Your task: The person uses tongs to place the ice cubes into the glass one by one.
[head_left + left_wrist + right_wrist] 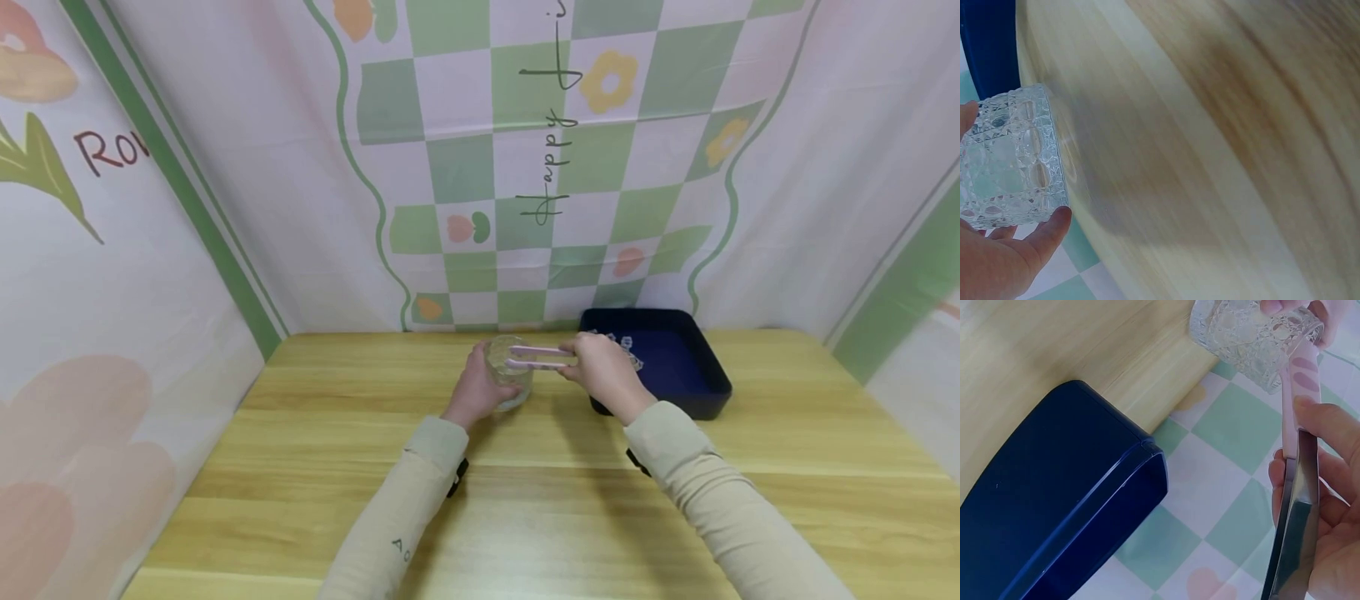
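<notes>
My left hand (480, 387) grips a clear cut-glass tumbler (1010, 162), fingers and thumb round its side. In the right wrist view the tumbler (1235, 331) shows its faceted wall, with a hand at its rim. A pair of tongs (1305, 372), with pink ends and metal arms, is pinched in my right hand (603, 371). The tongs' pink tips reach into or over the tumbler's mouth; which of these cannot be told. Whether anything sits between the tips is unclear. Right beside that hand is a dark blue tray (697, 402).
Several small clear cube-like pieces (627, 342) lie at the tray's left side. The wooden table (525, 517) stretches toward me. Behind its far edge hangs a checkered green and white cloth (517, 167), and more printed cloth (135, 333) hangs at the left.
</notes>
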Tool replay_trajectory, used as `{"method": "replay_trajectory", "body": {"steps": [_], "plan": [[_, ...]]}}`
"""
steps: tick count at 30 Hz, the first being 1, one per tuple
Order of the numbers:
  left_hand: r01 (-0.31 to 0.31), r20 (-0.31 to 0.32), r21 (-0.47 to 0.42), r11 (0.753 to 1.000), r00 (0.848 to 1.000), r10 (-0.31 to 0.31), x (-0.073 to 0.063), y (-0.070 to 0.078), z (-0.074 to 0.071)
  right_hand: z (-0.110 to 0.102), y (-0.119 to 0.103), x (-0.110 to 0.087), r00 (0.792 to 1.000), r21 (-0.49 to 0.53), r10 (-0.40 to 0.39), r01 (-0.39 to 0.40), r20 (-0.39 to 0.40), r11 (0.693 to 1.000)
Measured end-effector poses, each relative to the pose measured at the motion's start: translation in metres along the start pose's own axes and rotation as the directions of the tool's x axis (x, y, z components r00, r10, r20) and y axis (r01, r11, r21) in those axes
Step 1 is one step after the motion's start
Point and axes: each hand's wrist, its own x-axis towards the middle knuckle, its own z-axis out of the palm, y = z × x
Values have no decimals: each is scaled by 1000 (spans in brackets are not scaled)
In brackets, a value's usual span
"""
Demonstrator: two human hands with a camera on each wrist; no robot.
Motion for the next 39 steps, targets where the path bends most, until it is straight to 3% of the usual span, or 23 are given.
{"method": "replay_trajectory", "body": {"steps": [9, 20, 29, 39], "plan": [[-19, -14, 10, 1000, 1000, 19, -1, 0, 1, -3, 4, -1, 999, -3, 4, -5, -33, 1000], [-29, -26, 14, 999, 999, 29, -1, 1, 0, -17, 23, -3, 987, -46, 5, -13, -161, 999], [-11, -23, 19, 1000, 1000, 11, -1, 0, 2, -28, 54, -11, 955, -42, 91, -107, -284, 993], [-19, -21, 4, 1000, 1000, 19, -3, 2, 0, -26, 92, -23, 943, 7, 208, -213, -260, 977]]}}
